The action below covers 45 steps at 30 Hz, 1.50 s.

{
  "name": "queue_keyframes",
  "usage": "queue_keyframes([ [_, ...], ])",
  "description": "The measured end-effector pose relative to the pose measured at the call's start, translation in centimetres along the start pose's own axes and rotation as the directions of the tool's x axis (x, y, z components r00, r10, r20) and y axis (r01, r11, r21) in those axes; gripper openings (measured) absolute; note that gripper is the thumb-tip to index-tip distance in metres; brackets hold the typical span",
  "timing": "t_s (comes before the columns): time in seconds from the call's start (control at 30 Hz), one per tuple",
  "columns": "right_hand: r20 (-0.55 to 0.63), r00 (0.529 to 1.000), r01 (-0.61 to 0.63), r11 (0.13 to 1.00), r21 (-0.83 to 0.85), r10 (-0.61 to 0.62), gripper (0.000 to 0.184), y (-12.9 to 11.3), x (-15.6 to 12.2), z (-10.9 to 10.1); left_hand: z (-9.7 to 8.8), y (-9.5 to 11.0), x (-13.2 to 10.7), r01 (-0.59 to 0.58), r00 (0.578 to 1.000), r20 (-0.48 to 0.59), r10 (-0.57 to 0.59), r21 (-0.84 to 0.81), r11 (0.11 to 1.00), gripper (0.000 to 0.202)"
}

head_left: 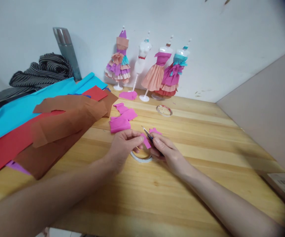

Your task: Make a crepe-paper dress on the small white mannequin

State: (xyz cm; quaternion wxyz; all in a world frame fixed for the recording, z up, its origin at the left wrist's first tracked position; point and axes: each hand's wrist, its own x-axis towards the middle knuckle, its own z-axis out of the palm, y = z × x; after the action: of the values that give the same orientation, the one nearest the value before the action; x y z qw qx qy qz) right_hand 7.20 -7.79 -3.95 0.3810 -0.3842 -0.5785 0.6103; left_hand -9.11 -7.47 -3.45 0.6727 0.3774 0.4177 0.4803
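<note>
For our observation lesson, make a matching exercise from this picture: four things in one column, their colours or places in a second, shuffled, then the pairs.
Things:
1. scissors
2. tape roll
3. striped cloth
4. mannequins

Descriptions:
A. far left, by the wall
B. in the right hand
C. on the table under both hands
D. standing in a row at the wall

Pairs: 1-B, 2-C, 3-A, 4-D

Pink crepe paper strip and small metal scissors over a wooden tabletop.

A small strip of pink crepe paper hangs tilted, pinched at its upper end. Small silver-bladed scissors point up and left, blades touching the strip. A ring of white tape lies flat just beneath.
</note>
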Motion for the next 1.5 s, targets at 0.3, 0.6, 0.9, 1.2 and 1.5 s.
queue_keyframes([
  [0.3, 0.067, 0.998, -0.011, 0.999, 0.037, 0.008, 0.039, 0.1, 0.0, 0.1, -0.2, 0.0, 0.2, 0.016, 0.999, 0.035, -0.016, 0.021, 1.000, 0.013],
  [0.6, 0.075, 0.997, 0.004, 1.000, 0.013, -0.005, 0.038, 0.4, 0.0, 0.1, -0.2, 0.4, 0.2, 0.049, 0.998, 0.039, -0.050, 0.010, 0.999, 0.011],
  [0.9, 0.033, 0.999, -0.034, 0.998, 0.047, 0.033, 0.041, -0.1, -0.1, 0.4, 0.1, 0.3, 0.1, 0.040, 0.999, 0.033, -0.040, 0.003, 0.999, 0.013],
  [1.2, -0.132, 0.988, -0.052, 0.979, 0.196, 0.079, 0.045, -0.6, 0.0, 0.7, 0.2, 0.7, 0.2, -0.006, 1.000, -0.021, 0.003, -0.107, 0.994, 0.019],
  [1.5, -0.081, 0.994, -0.058, 0.988, 0.141, 0.070, 0.045, -0.3, -0.4, 1.1, 0.4, 1.2, 0.1, -0.008, 0.999, -0.049, -0.003, -0.218, 0.976, 0.020],
])
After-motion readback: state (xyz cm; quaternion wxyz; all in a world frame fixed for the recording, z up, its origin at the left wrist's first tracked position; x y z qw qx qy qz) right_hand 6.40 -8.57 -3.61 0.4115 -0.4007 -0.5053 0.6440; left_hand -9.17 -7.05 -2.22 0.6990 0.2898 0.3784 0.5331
